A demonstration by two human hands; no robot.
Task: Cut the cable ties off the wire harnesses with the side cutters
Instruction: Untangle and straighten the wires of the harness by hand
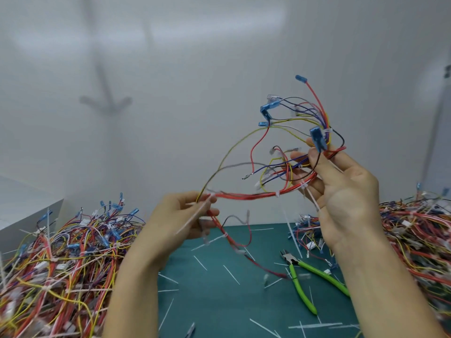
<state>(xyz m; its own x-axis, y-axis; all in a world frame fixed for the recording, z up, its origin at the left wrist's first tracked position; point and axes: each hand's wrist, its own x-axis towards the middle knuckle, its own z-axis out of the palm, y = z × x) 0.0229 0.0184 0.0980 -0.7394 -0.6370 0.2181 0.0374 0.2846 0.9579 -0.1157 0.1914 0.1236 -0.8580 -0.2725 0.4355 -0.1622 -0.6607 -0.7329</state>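
Note:
I hold one wire harness (253, 195) up in the air between both hands. Its red, yellow, blue and grey wires fan out above my right hand and end in blue connectors. My left hand (181, 215) pinches the harness at its left end, where a white cable tie (195, 217) sticks out below the fingers. My right hand (341, 189) grips the bundle at its right end, with another white tie around the wires near the fingers. The green-handled side cutters (305, 276) lie on the green mat, below and between my hands, untouched.
A large heap of tied harnesses (61, 262) covers the table on the left, another heap (415, 240) on the right. Several cut white tie pieces lie scattered on the green mat (214, 289). A white box stands at the far left, a white wall behind.

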